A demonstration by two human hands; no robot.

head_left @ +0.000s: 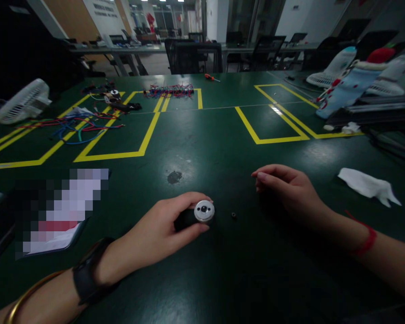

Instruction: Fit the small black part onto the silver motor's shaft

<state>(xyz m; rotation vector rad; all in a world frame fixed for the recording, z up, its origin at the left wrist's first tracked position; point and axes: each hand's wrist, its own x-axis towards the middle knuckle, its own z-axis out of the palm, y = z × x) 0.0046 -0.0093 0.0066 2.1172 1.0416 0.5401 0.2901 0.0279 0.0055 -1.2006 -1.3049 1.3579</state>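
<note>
My left hand (pixel 168 225) has its thumb and fingers around a short, round silver metal part (pixel 204 208). The part's flat top faces up, with a dark centre hole and smaller holes beside it. Just to its right, a tiny dark ring-shaped piece (pixel 233 215) lies on the green table (pixel 202 274). Farther right, my right hand (pixel 286 184) hovers over or rests on the tabletop; I cannot tell which. Its thumb and fingertips are pressed together, and whatever they may hold is hidden.
A phone-like slab (pixel 64 216), its face pixelated, lies at left; a white tissue (pixel 369 185) at right. Behind are tangled wires (pixel 84 126), a wired bundle (pixel 168 91), an orange screwdriver (pixel 209 77), white fans (pixel 25 101) and a blue plush (pixel 349 90).
</note>
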